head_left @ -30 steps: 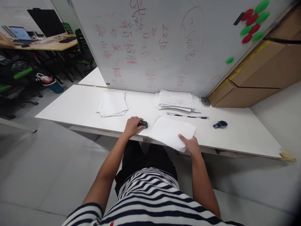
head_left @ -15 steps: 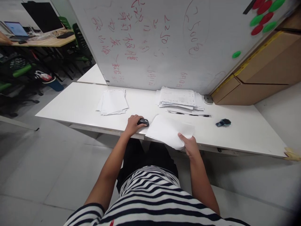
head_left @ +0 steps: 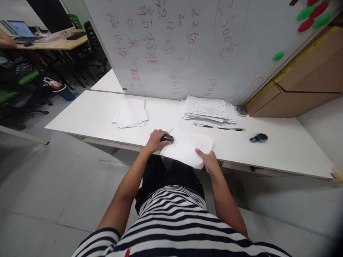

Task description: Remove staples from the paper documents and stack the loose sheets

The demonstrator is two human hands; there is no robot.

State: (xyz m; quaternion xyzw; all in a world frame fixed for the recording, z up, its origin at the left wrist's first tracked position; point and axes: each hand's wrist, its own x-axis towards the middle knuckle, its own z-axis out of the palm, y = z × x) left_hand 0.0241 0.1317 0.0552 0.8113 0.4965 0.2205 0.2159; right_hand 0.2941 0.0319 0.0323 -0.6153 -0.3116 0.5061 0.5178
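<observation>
My left hand (head_left: 157, 140) is closed around a small black stapler (head_left: 167, 138) near the front edge of the white table. My right hand (head_left: 210, 161) pinches white paper sheets (head_left: 184, 146) at their right corner, thumb on top and fingers hidden beneath. The far-left part of the sheets now lies against the stapler; whether it is inside the jaws I cannot tell. Behind the sheets lies a thin black-and-white strip (head_left: 218, 127). A neat pile of papers (head_left: 131, 112) is left of my left hand, and a thicker printed stack (head_left: 206, 109) stands at the back.
A whiteboard (head_left: 171, 46) with red writing rises behind the table (head_left: 88, 117). To the right are cardboard boxes (head_left: 308, 75), a grey rounded device (head_left: 241, 110) and a dark blue watch-like object (head_left: 258, 137). Another desk with a laptop (head_left: 21, 30) and a person's arm (head_left: 6, 41) is far left.
My right hand has moved left with the paper sheets, bringing their left part up to the stapler. My left hand keeps its grip on the stapler. The camera view has shifted slightly.
</observation>
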